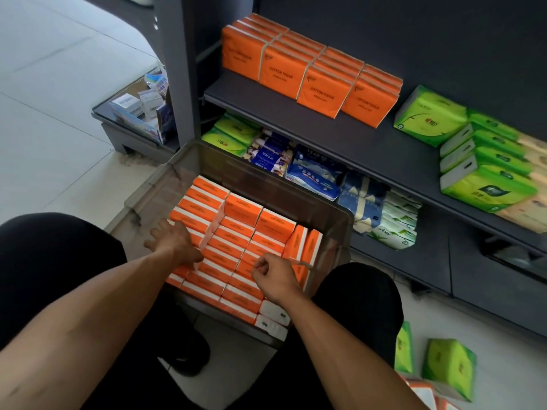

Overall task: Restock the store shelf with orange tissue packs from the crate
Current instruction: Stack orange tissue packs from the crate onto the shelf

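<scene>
A clear plastic crate (331, 211) stands on the floor between my knees, packed with several rows of orange tissue packs (236, 232). My left hand (171, 239) lies flat with spread fingers on the packs at the crate's left side. My right hand (273, 275) hovers over the packs near the crate's right front, its fingers loosely curled and holding nothing. On the dark shelf (325, 122) above, several orange packs (307, 75) stand upright in rows at the left end.
Green tissue packs (485, 161) fill the shelf's right part. Blue, white and green packs (313, 173) sit on the lower shelf behind the crate. More green packs (447, 368) lie on the floor at right. A low display stand (139, 113) is at left.
</scene>
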Demonstrator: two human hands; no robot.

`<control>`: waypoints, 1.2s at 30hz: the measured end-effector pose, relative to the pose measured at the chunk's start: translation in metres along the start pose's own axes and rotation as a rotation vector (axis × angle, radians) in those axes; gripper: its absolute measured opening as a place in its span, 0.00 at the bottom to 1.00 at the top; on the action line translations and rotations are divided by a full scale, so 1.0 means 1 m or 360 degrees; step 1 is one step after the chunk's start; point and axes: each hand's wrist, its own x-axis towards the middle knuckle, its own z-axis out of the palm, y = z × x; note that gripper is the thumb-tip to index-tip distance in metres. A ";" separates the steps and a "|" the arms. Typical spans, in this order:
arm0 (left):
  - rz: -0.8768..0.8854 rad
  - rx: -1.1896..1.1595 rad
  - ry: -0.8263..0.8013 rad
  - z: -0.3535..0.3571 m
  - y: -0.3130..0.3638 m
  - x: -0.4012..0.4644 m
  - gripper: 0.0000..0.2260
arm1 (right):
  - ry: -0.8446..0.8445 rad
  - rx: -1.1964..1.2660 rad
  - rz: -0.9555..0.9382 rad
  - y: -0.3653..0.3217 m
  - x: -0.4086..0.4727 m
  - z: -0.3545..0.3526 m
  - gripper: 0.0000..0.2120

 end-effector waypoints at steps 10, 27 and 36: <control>0.0426 -0.0524 -0.0625 -0.045 0.062 -0.033 0.36 | 0.0143 0.0142 -0.0200 -0.004 0.002 -0.006 0.33; 0.0707 -0.2330 -0.0406 -0.100 0.101 -0.050 0.07 | 0.0535 0.0028 -0.0464 -0.024 0.028 -0.094 0.24; 0.1316 -0.1987 -0.0013 -0.161 0.179 -0.054 0.07 | 0.0863 -0.0258 -0.0695 -0.048 0.073 -0.221 0.24</control>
